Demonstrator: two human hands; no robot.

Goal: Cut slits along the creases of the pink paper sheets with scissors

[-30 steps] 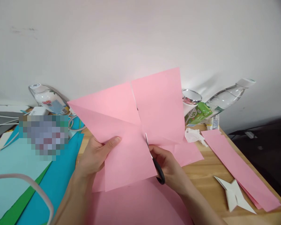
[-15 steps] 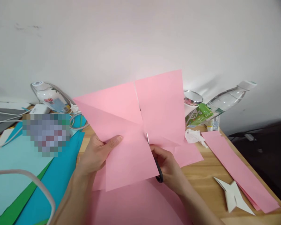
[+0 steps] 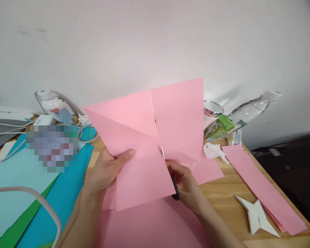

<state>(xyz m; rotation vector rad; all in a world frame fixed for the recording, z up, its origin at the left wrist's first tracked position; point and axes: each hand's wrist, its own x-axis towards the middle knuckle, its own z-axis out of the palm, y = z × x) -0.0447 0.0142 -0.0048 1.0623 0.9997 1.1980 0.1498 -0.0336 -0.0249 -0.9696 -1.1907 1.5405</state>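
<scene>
A large pink paper sheet (image 3: 142, 179) is raised in front of me, with a long cut running through it from the lower right edge. My left hand (image 3: 112, 168) pinches its left side, thumb lying on top and the other fingers hidden behind. In my right hand (image 3: 182, 175) is a pair of scissors (image 3: 176, 187) with black handles; one silvery blade tip shows at the cut, and the rest is behind the paper. The right-hand part (image 3: 179, 117) of the sheet stands up beyond the scissors. More pink paper (image 3: 150, 227) lies beneath my hands.
Pink strips (image 3: 263, 186) and a folded white paper star (image 3: 257, 217) lie on the wooden table at right. Behind them are crumpled tissue (image 3: 214, 151), a green carton (image 3: 219, 127) and a clear bottle (image 3: 253, 108). Blue paper (image 3: 72, 193), a cable (image 3: 48, 208) and a white bottle (image 3: 58, 108) are at left.
Almost nothing differs. The upper part of the pink sheet has shifted very slightly to the right; both hands and the scissors keep their places.
</scene>
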